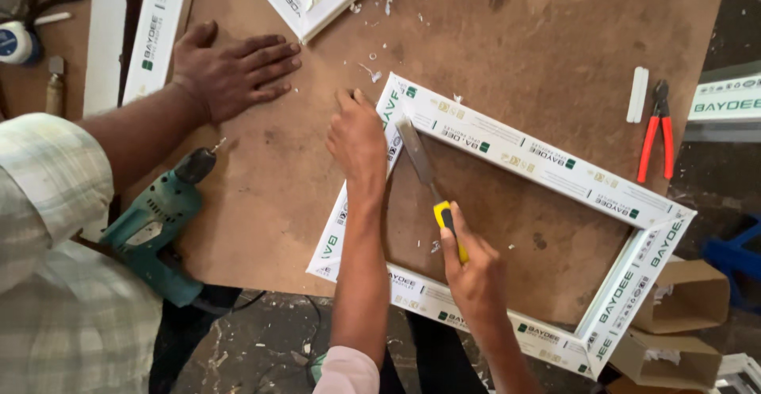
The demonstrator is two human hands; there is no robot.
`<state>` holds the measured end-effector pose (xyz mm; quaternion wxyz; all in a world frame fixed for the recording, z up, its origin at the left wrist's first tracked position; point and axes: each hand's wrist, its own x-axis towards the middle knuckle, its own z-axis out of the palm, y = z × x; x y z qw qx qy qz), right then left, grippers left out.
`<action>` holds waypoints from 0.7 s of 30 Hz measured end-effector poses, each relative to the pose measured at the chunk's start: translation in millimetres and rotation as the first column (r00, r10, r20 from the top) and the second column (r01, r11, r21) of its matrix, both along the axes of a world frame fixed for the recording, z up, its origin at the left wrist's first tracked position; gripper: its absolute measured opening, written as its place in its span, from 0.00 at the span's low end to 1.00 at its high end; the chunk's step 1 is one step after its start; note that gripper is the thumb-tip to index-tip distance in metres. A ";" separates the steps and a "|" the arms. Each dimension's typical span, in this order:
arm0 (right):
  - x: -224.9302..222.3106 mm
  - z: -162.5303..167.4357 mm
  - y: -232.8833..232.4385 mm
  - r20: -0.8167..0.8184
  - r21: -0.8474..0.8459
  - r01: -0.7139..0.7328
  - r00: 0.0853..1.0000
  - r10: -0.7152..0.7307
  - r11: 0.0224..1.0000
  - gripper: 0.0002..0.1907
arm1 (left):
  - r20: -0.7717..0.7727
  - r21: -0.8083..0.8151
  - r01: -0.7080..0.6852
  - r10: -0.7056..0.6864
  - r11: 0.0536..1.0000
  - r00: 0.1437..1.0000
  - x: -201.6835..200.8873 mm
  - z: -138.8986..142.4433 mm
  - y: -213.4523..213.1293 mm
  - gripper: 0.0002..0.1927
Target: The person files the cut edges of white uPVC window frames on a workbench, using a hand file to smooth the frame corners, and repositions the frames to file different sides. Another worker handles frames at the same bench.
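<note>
The right hand [474, 271] has its grip closed around a chisel [428, 184], blade at the corner of a white frame [547, 160]. The left hand [358, 136] presses flat on that corner. The frame lies on the table [261, 196]; a co-worker's hand [234, 69], drill [154, 223] and pliers [658, 128] are nearby.

Both arms come up from the bottom middle of the frame, bare from the elbow up to the hands. The left hand [358, 136] sits near the middle, a bit higher, lying palm down with its fingers bent and pressing flat. The right hand [473, 271] is lower and to the right, fingers curled in a tight grip with the pointer finger stretched straight out.
</note>
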<state>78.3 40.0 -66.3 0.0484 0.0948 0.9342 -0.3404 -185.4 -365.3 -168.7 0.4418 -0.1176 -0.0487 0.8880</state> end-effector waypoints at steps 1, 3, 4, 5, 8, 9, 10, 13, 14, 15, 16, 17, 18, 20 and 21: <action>0.4 0.2 -0.9 0.005 0.016 0.013 1.000 -0.013 1.000 0.22 | 0.009 -0.018 -0.003 0.003 1.000 1.000 0.4 -0.2 0.1 0.49; -0.2 0.8 -2.1 0.003 0.040 0.016 1.000 -0.017 0.999 0.22 | -0.005 -0.020 -0.008 0.008 1.000 1.000 -0.4 -0.3 0.1 0.49; -1.0 1.4 -2.6 0.012 0.053 0.013 1.000 -0.013 0.999 0.22 | -0.013 -0.001 -0.003 0.003 1.000 1.000 -1.6 -0.6 0.5 0.50; -0.3 2.8 -3.8 0.029 0.063 0.009 1.000 -0.011 0.998 0.22 | -0.013 0.016 0.004 -0.004 1.000 1.000 -0.8 -0.7 0.2 0.50; -2.3 5.3 -7.2 0.080 -0.050 0.066 0.995 -0.062 0.997 0.23 | -0.029 0.065 0.033 -0.032 0.997 0.999 -1.8 -1.6 0.1 0.49; -5.3 4.0 -9.1 0.115 -0.013 0.074 0.991 -0.072 0.997 0.23 | -0.035 0.049 0.022 -0.020 0.999 0.999 -3.1 -1.5 -0.3 0.49; -4.6 4.4 -10.9 0.171 0.032 0.081 0.982 -0.085 0.996 0.23 | -0.019 0.039 0.009 -0.008 0.999 1.000 -1.4 -2.2 -0.3 0.50; -3.7 0.9 -14.6 0.105 0.055 0.077 0.991 -0.083 0.996 0.23 | -0.006 0.012 0.006 -0.005 1.000 1.000 -2.2 -3.7 0.3 0.50; -3.1 -1.6 -15.0 0.023 0.036 0.061 0.998 -0.062 0.997 0.22 | -0.028 -0.005 -0.002 0.002 1.000 1.000 -0.9 -4.0 0.1 0.50; -4.3 -6.1 -16.1 -0.028 0.012 0.040 0.999 -0.040 0.999 0.22 | -0.031 -0.014 -0.001 0.000 1.000 1.000 -2.0 -4.0 -0.3 0.50; -3.9 -9.2 -15.5 -0.077 -0.004 0.019 0.997 -0.019 1.000 0.22 | -0.030 -0.016 0.000 0.000 1.000 1.000 -1.6 -4.1 -0.2 0.49; -3.8 -12.5 -13.9 -0.108 -0.011 -0.002 0.994 0.001 1.000 0.21 | -0.011 -0.012 0.002 -0.002 1.000 1.000 -1.8 -4.1 -0.1 0.49; -0.7 -14.8 -14.5 -0.106 -0.071 0.007 0.994 -0.014 0.997 0.21 | -0.008 -0.010 0.007 -0.007 1.000 1.000 -1.7 -3.7 -0.2 0.49; 0.6 -21.0 -13.6 -0.129 -0.184 -0.012 0.992 -0.012 0.983 0.21 | -0.031 0.000 -0.019 0.019 1.000 0.999 -1.2 -3.0 0.0 0.49; 1.0 -24.1 -14.4 -0.048 -0.160 0.034 0.998 -0.042 0.986 0.22 | -0.023 -0.013 -0.021 0.021 1.000 1.000 -0.7 -2.6 0.2 0.49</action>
